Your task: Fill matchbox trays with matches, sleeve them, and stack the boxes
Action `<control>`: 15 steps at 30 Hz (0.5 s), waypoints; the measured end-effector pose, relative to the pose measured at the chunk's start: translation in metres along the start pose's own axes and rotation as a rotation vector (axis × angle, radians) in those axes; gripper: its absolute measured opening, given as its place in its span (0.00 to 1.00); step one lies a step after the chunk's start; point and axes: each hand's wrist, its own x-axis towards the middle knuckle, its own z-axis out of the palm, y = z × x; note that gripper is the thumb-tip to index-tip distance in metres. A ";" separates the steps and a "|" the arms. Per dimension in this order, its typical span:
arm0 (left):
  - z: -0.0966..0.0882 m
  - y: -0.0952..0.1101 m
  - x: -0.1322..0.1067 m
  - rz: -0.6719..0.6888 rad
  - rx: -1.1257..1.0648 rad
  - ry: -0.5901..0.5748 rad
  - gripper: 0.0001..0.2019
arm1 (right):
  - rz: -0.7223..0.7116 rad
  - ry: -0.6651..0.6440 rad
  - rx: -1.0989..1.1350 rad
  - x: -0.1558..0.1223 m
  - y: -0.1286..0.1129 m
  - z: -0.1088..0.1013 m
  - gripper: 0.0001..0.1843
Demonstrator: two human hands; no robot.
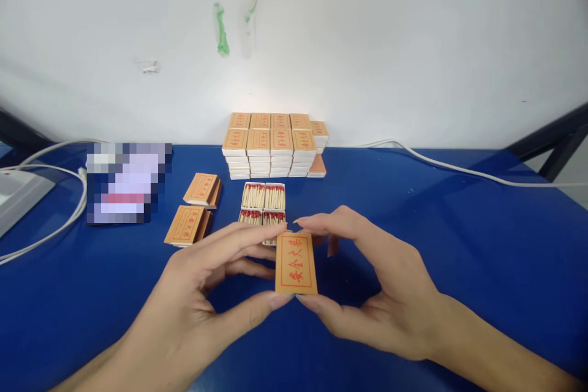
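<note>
An orange matchbox (296, 263) with red characters is held between both hands just above the blue table (459, 226). My left hand (202, 294) pinches its near and far ends with thumb and fingers. From the right side my right hand (381, 282) grips the same box, index finger over the far end and thumb under the near end. Just beyond the box lie open trays of red-tipped matches (263, 203), partly hidden by my fingers.
A stacked block of matchboxes (271, 144) stands against the white wall. Two small piles of orange matchbox sleeves (195, 208) lie to the left. White cables (55, 220) and a grey device (18, 193) sit at the far left; another cable (459, 168) runs right.
</note>
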 end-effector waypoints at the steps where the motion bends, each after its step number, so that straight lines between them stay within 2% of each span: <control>1: 0.000 0.000 -0.001 0.017 0.013 0.010 0.24 | 0.014 0.005 0.006 0.000 0.000 0.000 0.33; 6: -0.001 0.001 0.001 0.039 0.010 0.038 0.25 | 0.014 -0.002 0.040 0.001 -0.001 -0.003 0.30; 11: -0.004 0.000 0.006 -0.058 -0.122 -0.060 0.27 | -0.037 -0.043 0.078 0.004 -0.001 -0.012 0.30; 15: -0.008 -0.003 0.007 -0.034 -0.141 -0.119 0.28 | -0.060 -0.054 0.091 0.005 -0.001 -0.016 0.34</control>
